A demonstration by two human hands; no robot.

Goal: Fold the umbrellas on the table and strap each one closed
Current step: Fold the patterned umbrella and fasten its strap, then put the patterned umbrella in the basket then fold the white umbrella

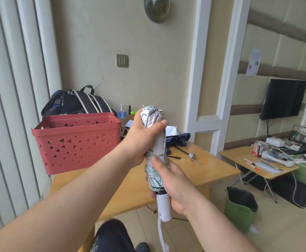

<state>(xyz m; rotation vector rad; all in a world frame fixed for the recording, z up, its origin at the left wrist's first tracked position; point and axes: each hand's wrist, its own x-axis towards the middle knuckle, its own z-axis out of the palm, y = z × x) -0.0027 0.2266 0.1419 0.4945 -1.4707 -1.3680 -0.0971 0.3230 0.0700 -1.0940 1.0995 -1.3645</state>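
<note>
A folded white umbrella (157, 142) with a green leaf print stands upright in the air in front of me, white handle and wrist loop at the bottom. My left hand (143, 135) grips its upper part, fingers wrapped round the rolled canopy near the top. My right hand (172, 180) grips the lower part just above the handle, thumb pressed on the fabric. A dark blue umbrella (179, 140) lies unfolded on the wooden table (194, 171) behind, its thin shaft and silver handle (191, 155) stretched toward the right.
A red perforated basket (76, 140) stands on the table's left side, a dark bag (76, 102) behind it. A spray bottle (122, 113) sits by the wall. On the floor to the right stands a green bin (239, 208), with a cluttered low table (257, 160) beyond.
</note>
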